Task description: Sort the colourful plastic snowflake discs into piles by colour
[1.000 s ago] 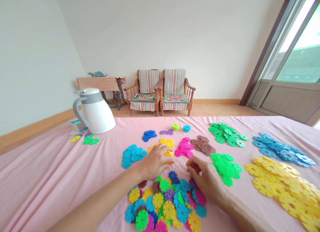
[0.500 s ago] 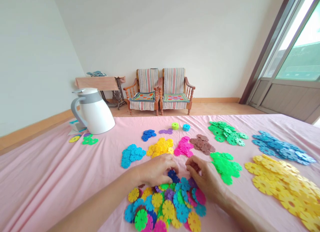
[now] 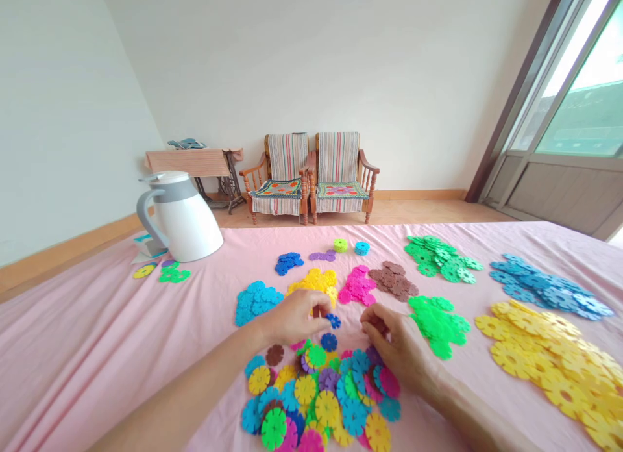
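My left hand (image 3: 304, 314) is pinched on a dark blue flower disc (image 3: 333, 321), just in front of the yellow pile (image 3: 314, 282). Another dark blue disc (image 3: 329, 341) lies on the cloth below it. My right hand (image 3: 389, 332) has its fingers curled together at the right edge of the mixed pile (image 3: 328, 400); what it holds, if anything, is hidden. Pink (image 3: 357, 286), brown (image 3: 394, 281) and bright green (image 3: 440, 325) piles lie beyond and beside it. A light blue pile (image 3: 257, 302) is left of my left hand.
On the pink cloth (image 3: 121, 348) stands a white jug (image 3: 187, 221) at the left. Blue (image 3: 548, 286), green (image 3: 440, 258) and large yellow (image 3: 559, 367) piles lie right. Two chairs (image 3: 338, 173) stand beyond the table.
My left hand has moved up and away from the mixed pile with a dark blue disc between its fingers. A second dark blue disc now shows on the cloth. My right hand has barely moved.
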A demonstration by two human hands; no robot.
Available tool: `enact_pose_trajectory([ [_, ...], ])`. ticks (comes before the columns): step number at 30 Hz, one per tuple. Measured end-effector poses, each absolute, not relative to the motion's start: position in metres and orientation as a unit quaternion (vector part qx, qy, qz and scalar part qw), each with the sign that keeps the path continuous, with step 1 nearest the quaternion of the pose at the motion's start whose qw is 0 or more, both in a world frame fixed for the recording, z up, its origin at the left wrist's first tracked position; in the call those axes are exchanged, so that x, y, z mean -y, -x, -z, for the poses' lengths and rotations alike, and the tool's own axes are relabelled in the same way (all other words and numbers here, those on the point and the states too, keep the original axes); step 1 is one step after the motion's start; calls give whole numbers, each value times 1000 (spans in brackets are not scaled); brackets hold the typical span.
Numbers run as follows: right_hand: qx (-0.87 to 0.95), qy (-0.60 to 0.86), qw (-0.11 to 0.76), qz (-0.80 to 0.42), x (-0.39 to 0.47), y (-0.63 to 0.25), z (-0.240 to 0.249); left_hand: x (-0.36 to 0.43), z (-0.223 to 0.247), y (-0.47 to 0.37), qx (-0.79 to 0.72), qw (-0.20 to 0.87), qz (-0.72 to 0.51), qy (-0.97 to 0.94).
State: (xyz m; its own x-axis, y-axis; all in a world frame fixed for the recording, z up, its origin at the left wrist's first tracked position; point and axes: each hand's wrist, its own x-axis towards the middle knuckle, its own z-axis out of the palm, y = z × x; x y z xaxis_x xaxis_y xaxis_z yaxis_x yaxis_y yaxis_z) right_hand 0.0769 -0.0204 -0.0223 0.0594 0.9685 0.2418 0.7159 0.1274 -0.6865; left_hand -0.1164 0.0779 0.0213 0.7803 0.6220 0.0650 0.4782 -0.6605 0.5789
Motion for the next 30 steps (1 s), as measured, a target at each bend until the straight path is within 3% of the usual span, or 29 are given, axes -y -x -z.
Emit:
enact_pose_trajectory([
  [7, 662, 632, 355, -189, 22, -76, 20, -160, -4, 140, -556, 174, -237, -777],
  [13, 662, 631, 355, -193, 22, -75, 19, -189, -1, 152, -622, 149, -258, -724],
  [17, 662, 631, 355, -191, 21, -75, 22, -163, -12, 148, -560, 174, -252, -770],
  [23, 664, 634, 350, -185, 21, -76, 22, -96, -22, 129, -309, 334, -95, -886],
  [30, 665, 635, 348, -185, 21, -76, 21, -67, -22, 114, -265, 282, -48, -921],
])
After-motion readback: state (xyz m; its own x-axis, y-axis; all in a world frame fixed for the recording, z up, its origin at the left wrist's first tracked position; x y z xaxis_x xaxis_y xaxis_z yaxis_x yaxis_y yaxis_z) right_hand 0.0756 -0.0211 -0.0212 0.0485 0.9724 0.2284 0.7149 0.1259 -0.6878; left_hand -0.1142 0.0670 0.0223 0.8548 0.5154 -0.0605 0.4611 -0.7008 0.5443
